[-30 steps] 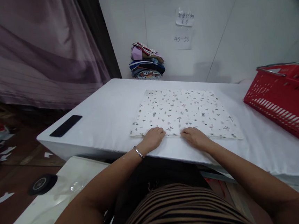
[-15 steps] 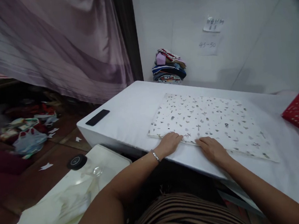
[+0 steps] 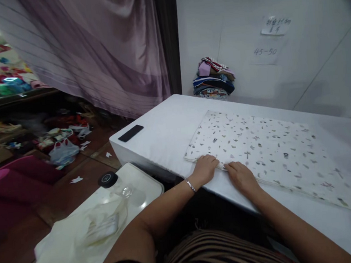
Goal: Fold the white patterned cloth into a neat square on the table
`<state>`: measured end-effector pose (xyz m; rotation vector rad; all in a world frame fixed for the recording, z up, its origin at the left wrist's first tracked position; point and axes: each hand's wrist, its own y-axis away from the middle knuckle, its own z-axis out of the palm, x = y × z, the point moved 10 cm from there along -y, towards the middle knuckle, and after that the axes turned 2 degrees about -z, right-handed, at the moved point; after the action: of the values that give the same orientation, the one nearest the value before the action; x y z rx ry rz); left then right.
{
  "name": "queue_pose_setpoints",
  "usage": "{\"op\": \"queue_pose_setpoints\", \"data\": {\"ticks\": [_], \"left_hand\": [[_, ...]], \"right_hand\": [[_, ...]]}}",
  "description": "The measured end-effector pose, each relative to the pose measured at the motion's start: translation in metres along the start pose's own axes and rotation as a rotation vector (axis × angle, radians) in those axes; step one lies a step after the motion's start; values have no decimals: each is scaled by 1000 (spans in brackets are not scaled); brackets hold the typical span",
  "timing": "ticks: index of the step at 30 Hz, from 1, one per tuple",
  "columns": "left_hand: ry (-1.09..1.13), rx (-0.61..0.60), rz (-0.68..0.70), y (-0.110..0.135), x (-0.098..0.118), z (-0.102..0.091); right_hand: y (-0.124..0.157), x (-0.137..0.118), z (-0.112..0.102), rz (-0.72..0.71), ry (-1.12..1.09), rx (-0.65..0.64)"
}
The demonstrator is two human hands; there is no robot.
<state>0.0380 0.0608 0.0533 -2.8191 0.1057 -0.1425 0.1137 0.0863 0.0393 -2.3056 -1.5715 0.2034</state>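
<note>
A white cloth with small printed figures (image 3: 266,148) lies flat on the white table (image 3: 163,132). My left hand (image 3: 205,167) rests on the cloth's near edge, close to its left corner, fingers curled down onto the fabric. My right hand (image 3: 241,175) lies beside it on the same edge, fingers bent over the cloth. The two hands are almost touching. A thin bracelet (image 3: 190,184) sits on my left wrist.
A black phone (image 3: 130,133) lies at the table's left corner. A stack of folded clothes (image 3: 213,78) stands at the back against the wall. A low white stand (image 3: 94,220) with a clear bottle is at my left. Bags and scraps litter the floor.
The view has swung to the left, so the red basket has left the frame. My two hands have drawn closer together on the cloth's near edge.
</note>
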Motion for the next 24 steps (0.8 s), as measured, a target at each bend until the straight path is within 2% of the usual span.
{"op": "queue_pose_setpoints", "data": {"ticks": [5, 10, 13, 15, 17, 19, 21, 24], "left_hand": [[-62, 20, -95, 8, -42, -10], [-115, 62, -240, 21, -102, -28], [-146, 28, -311, 33, -133, -33], [-150, -3, -341, 41, -143, -35], [-132, 21, -337, 43, -140, -40], [-92, 94, -274, 38, -120, -44], [-26, 115, -121, 26, -86, -37], [61, 97, 107, 7, -33, -17]], "right_hand": [[-1, 2, -1, 20, -26, -26], [-2, 4, 0, 56, -112, -49], [-3, 5, 2, 75, -149, -56], [-4, 7, 3, 101, -162, -66], [-6, 9, 5, 144, -182, -77], [-8, 11, 7, 186, -201, -82], [-10, 10, 8, 173, -197, -89], [-13, 12, 8, 152, -125, -89]]}}
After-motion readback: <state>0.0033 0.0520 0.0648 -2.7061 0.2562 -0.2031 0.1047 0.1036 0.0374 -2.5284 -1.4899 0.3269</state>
